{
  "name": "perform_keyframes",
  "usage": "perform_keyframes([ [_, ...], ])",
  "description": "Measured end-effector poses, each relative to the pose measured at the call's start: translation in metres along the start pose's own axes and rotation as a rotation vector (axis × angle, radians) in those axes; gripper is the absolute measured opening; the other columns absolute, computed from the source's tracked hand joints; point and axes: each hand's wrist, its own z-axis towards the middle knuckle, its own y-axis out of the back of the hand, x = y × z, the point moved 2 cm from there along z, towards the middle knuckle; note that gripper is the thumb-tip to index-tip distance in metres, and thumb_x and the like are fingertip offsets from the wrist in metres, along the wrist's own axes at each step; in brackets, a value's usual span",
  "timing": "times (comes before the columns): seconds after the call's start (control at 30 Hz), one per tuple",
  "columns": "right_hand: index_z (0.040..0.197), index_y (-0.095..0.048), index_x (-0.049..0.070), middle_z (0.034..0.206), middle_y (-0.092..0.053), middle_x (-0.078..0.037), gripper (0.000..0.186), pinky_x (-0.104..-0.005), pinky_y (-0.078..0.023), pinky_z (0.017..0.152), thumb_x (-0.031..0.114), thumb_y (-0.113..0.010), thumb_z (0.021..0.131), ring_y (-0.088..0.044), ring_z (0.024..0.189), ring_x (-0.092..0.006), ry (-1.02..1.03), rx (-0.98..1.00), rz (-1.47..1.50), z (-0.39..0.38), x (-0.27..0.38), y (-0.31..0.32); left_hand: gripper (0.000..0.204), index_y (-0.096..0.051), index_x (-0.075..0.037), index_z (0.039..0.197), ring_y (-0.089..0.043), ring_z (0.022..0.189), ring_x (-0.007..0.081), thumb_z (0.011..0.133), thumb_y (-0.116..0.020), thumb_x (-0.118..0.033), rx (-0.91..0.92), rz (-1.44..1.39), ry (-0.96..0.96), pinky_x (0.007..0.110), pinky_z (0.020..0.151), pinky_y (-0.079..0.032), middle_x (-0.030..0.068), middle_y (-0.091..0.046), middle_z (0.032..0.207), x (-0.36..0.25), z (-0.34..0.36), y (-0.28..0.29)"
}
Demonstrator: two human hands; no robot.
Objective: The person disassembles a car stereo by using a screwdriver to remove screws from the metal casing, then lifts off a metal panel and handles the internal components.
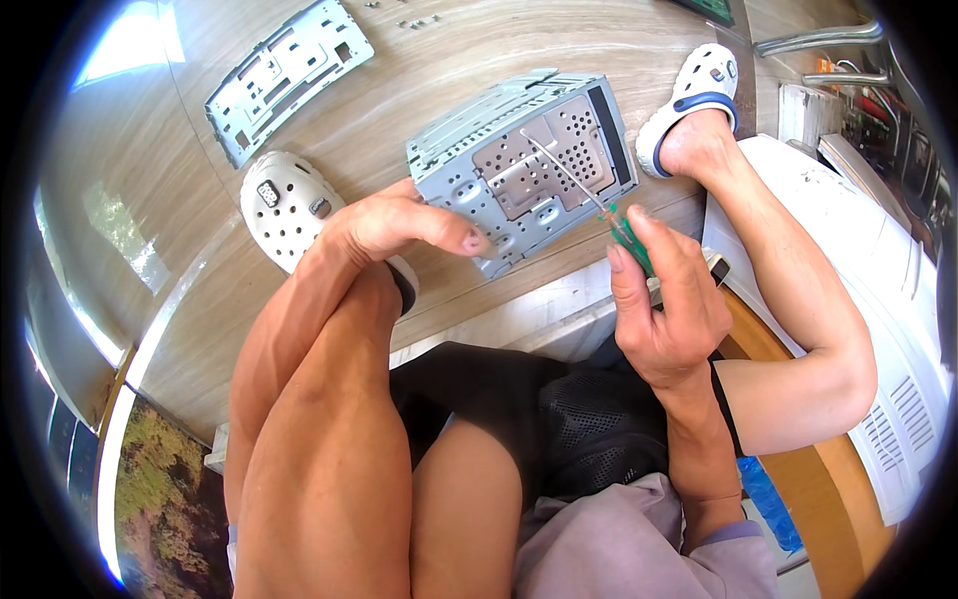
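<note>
A box-shaped grey metal chassis (464,190) rests tilted on the floor between my feet, its perforated face toward me. My left hand (404,225) grips its left side, thumb laid on the near corner and the other fingers hidden behind. In my right hand (671,299) is a screwdriver (629,242) with a green handle, pinched between thumb and fingers. Its long thin shaft crosses in front of the perforated plate (539,155), pointing up and left. Whether the tip touches the plate I cannot tell.
A flat grey metal panel (289,75) lies at the far left, with several small screws (414,22) beyond it. My white clogs (289,205) flank the chassis. At the right stand a white plastic casing (828,260) and metal tube legs (818,40).
</note>
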Motion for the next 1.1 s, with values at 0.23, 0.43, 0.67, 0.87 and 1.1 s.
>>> perform_keyframes([
  [0.23, 0.12, -0.069, -0.004, 0.1, -0.075, -0.016, 0.042, -0.034, -0.058, 0.069, -0.003, -0.08, 0.08, -0.074, 0.082, -0.0289, 0.003, 0.012, 0.008, 0.003, 0.001, 0.001, 0.081, -0.054, 0.001, 0.147, -0.052, 0.133, 0.0309, 0.072, -0.079, -0.019, 0.017, 0.003, -0.013, 0.041, 0.116, -0.034, 0.0179, -0.063, 0.14, -0.003, 0.0, -0.001],
  [0.43, 0.12, -0.069, -0.003, 0.1, -0.075, -0.016, 0.042, -0.0338, -0.058, 0.068, -0.003, -0.081, 0.08, -0.074, 0.081, -0.0284, 0.004, 0.023, 0.024, 0.001, 0.002, 0.0, 0.081, -0.055, 0.001, 0.146, -0.053, 0.132, 0.0304, 0.072, -0.08, -0.019, 0.0, 0.012, -0.014, 0.041, 0.116, -0.035, 0.0179, -0.063, 0.139, -0.002, -0.001, -0.001],
  [0.67, 0.12, -0.07, -0.003, 0.098, -0.074, -0.015, 0.042, -0.0339, -0.057, 0.067, -0.003, -0.081, 0.079, -0.073, 0.078, -0.0282, 0.041, 0.054, 0.037, 0.001, 0.005, 0.001, 0.081, -0.055, 0.001, 0.146, -0.053, 0.132, 0.0298, 0.071, -0.081, -0.019, -0.013, 0.034, 0.008, 0.04, 0.116, -0.035, 0.0177, -0.064, 0.138, -0.003, -0.001, 0.0],
  [0.87, 0.118, -0.069, -0.002, 0.097, -0.074, -0.015, 0.043, -0.0339, -0.057, 0.066, -0.002, -0.082, 0.078, -0.072, 0.076, -0.0285, 0.044, 0.084, 0.039, -0.004, 0.005, 0.004, 0.08, -0.057, 0.001, 0.145, -0.053, 0.131, 0.0296, 0.071, -0.081, -0.02, -0.022, 0.017, -0.012, 0.04, 0.115, -0.035, 0.0174, -0.064, 0.138, -0.005, -0.003, -0.003],
  [1.1, 0.115, -0.07, -0.003, 0.093, -0.074, -0.015, 0.04, -0.0344, -0.057, 0.066, -0.003, -0.082, 0.077, -0.072, 0.074, -0.029, 0.002, 0.132, 0.04, -0.016, 0.004, 0.015, 0.08, -0.056, 0.001, 0.145, -0.052, 0.133, 0.0306, 0.072, -0.08, -0.02, -0.01, 0.05, 0.016, 0.041, 0.116, -0.034, 0.0182, -0.063, 0.14, -0.004, -0.002, -0.001],
])
